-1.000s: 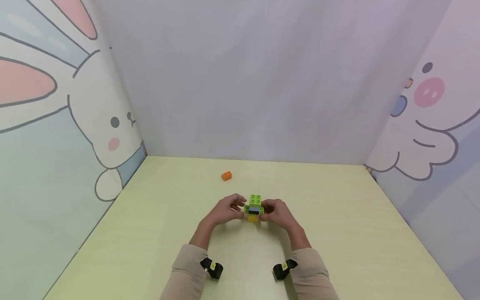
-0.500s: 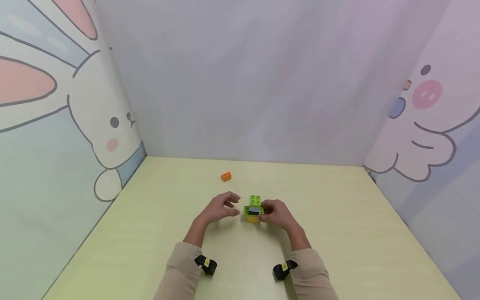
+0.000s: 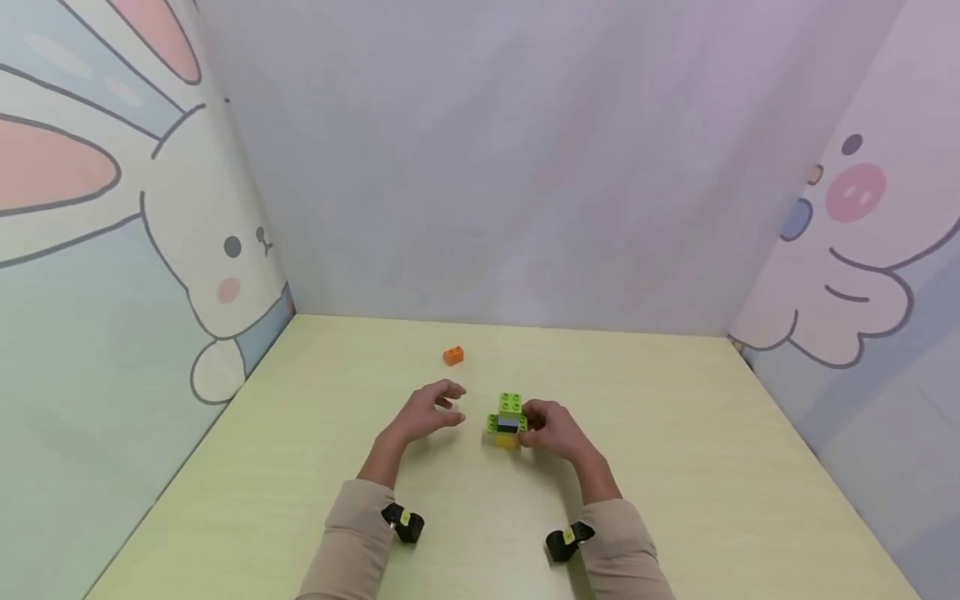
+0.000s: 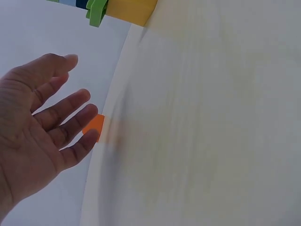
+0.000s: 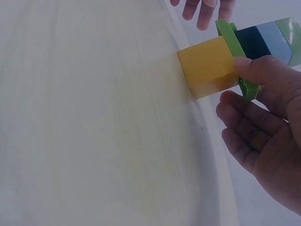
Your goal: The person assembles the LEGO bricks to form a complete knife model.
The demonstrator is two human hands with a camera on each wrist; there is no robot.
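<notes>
A small upright stack of toy building bricks [image 3: 510, 406] stands on the table in the middle of the head view. From the bottom it runs through a yellow brick [image 5: 207, 66], a wider green plate [image 5: 231, 41], a dark brick [image 5: 254, 41], a light blue brick [image 5: 274, 36] and a bright green brick on top. My right hand [image 3: 557, 432] pinches the right end of the green plate, thumb on its near side. My left hand [image 3: 423, 412] is apart from the stack on its left, fingers spread and loosely bent, holding nothing.
An orange brick [image 3: 453, 356] lies farther back on the pale table [image 3: 637, 392], beyond my left hand. Curtain-like walls with cartoon animals enclose the table at the back and both sides. Each sleeve carries a black wrist camera [image 3: 405, 523].
My left hand has come away from the stack and moved left, its fingers spreading. The right hand stays at the green plate, and the stack remains in place.
</notes>
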